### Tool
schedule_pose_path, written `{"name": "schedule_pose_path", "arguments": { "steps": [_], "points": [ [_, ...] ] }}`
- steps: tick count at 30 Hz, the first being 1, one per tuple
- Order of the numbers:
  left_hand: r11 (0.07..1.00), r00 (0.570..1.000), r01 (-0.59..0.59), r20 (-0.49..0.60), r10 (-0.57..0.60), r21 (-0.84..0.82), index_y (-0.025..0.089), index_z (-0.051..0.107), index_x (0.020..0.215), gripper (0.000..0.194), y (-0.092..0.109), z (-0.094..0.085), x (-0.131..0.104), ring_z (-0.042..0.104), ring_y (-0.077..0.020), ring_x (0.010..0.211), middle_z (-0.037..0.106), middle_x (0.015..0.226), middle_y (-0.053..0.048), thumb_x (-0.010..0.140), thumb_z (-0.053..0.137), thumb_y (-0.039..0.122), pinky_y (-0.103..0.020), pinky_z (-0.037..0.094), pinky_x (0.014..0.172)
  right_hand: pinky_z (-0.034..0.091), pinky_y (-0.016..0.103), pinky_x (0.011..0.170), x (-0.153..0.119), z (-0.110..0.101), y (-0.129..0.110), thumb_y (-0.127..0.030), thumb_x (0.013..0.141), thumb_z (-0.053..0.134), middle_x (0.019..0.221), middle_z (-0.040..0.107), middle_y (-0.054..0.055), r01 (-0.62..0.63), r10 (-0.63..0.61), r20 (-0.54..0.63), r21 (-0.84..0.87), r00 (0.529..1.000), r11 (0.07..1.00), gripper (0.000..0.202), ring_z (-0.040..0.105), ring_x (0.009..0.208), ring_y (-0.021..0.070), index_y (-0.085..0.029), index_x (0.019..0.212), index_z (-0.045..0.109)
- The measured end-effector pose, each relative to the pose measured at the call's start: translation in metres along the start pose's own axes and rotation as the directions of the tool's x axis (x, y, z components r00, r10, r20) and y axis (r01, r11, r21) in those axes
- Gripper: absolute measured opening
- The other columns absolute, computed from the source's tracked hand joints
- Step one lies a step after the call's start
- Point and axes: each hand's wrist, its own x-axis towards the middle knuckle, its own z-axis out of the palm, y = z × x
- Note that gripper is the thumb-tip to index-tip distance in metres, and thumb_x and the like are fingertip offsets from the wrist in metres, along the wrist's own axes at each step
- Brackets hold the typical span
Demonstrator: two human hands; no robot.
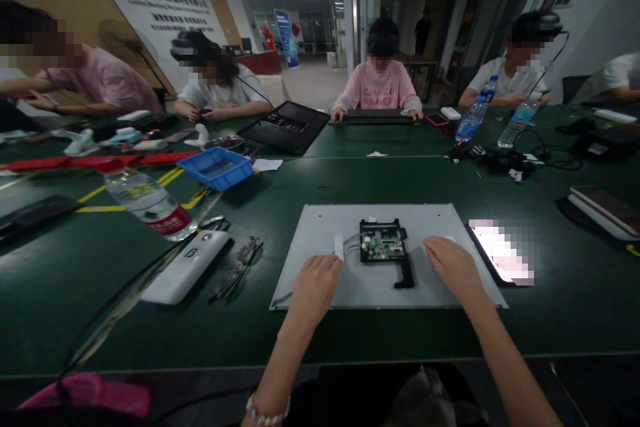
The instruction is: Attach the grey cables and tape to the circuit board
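A flat light-grey panel point(310, 227) lies before me on the table. On its middle rests a green circuit board point(387, 245) in a black plastic bracket point(406, 273), with thin grey wires point(353, 244) running out to the left. My left hand point(317, 280) is over the panel's left part, fingers curled together at the lower end of a white tape strip point(339, 245). On the right, my right hand point(453, 267) has its fingers pressed together above the panel. Part of a white piece point(450, 238) shows behind it; whether the fingers hold anything is hidden.
Left of the panel lie glasses point(237, 270), a white power bank point(187, 267) and a tilted water bottle point(150, 203). A lit phone point(500, 253) borders the panel's right side. Farther off are a blue tray point(217, 170) and several people seated around the table.
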Motion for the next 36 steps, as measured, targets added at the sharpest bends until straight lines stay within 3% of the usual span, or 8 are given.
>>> {"name": "schedule_pose_path", "arguments": {
  "steps": [3,13,17,21,25,28,31,36],
  "points": [
    [0.998,0.995,0.066,-0.071,-0.066,-0.008,0.016,0.060,0.097,0.020,-0.005,-0.004,-0.001,0.058,-0.0241,0.093,0.064,0.100,-0.010,0.084,0.047,0.008,-0.039,0.044,0.085,0.044,0.041,0.094,-0.007,0.002,0.006,-0.018,0.084,0.040,0.113,0.064,0.009,-0.017,0.017,0.007,-0.002,1.000,1.000,0.033,0.058,0.105,0.0229,-0.018,0.107,0.064],
    [0.987,0.985,0.153,-0.078,-0.157,-0.053,0.020,0.065,0.086,0.023,-0.028,0.002,-0.011,0.061,-0.0241,0.100,0.069,0.098,-0.008,0.083,0.044,0.010,-0.048,0.034,0.099,0.045,0.041,0.095,-0.012,0.003,0.013,-0.017,0.081,0.038,0.113,0.063,0.008,-0.123,0.129,-0.027,0.157,0.991,0.980,0.035,0.057,0.105,0.0210,-0.018,0.106,0.064],
    [0.981,0.976,0.191,-0.098,-0.194,-0.043,0.018,0.064,0.094,0.023,-0.025,-0.003,-0.005,0.061,-0.0248,0.100,0.068,0.100,-0.010,0.088,0.043,0.017,-0.048,0.032,0.101,0.045,0.041,0.094,-0.012,0.004,0.012,-0.017,0.081,0.039,0.112,0.064,0.008,-0.110,0.119,-0.038,0.193,0.992,0.975,0.034,0.058,0.104,0.0213,-0.019,0.104,0.064],
    [0.987,0.988,0.115,-0.086,-0.125,-0.114,0.018,0.059,0.111,0.028,-0.009,-0.007,0.032,0.061,-0.0217,0.098,0.066,0.105,-0.009,0.089,0.043,0.017,-0.040,0.039,0.095,0.045,0.042,0.094,-0.011,0.004,0.012,-0.018,0.080,0.040,0.109,0.065,0.008,-0.097,0.111,-0.057,0.207,0.992,0.974,0.033,0.058,0.104,0.0216,-0.019,0.102,0.065],
    [0.989,0.999,-0.015,-0.048,0.008,-0.148,0.017,0.059,0.109,0.024,0.004,0.002,0.088,0.060,-0.0214,0.098,0.066,0.103,-0.009,0.089,0.046,0.017,-0.036,0.042,0.090,0.045,0.042,0.095,-0.012,0.005,0.014,-0.018,0.081,0.040,0.110,0.065,0.008,-0.085,0.099,-0.054,0.218,0.994,0.972,0.032,0.058,0.104,0.0218,-0.020,0.102,0.064],
    [0.985,0.995,-0.078,0.042,0.085,-0.157,0.014,0.062,0.103,0.020,0.007,0.015,0.121,0.060,-0.0216,0.097,0.066,0.099,-0.010,0.087,0.050,0.018,-0.034,0.043,0.088,0.044,0.041,0.095,-0.012,0.004,0.014,-0.018,0.081,0.039,0.111,0.064,0.007,-0.088,0.100,-0.044,0.217,0.994,0.972,0.032,0.057,0.105,0.0211,-0.020,0.102,0.064],
    [0.984,0.993,-0.083,0.073,0.096,-0.156,0.014,0.066,0.094,0.016,0.008,0.028,0.137,0.060,-0.0207,0.094,0.067,0.094,-0.010,0.086,0.052,0.017,-0.031,0.044,0.086,0.045,0.041,0.095,-0.012,0.003,0.013,-0.018,0.081,0.040,0.111,0.064,0.008,-0.088,0.100,-0.042,0.217,0.994,0.972,0.032,0.057,0.104,0.0209,-0.019,0.102,0.064],
    [0.987,0.992,-0.070,0.097,0.084,-0.146,0.013,0.068,0.088,0.021,0.006,0.039,0.144,0.061,-0.0197,0.091,0.067,0.090,-0.011,0.088,0.047,0.016,-0.030,0.045,0.085,0.044,0.041,0.095,-0.011,0.002,0.011,-0.018,0.081,0.040,0.111,0.064,0.007,-0.088,0.097,-0.032,0.217,0.995,0.972,0.032,0.058,0.104,0.0212,-0.020,0.100,0.065]
  ]
}}
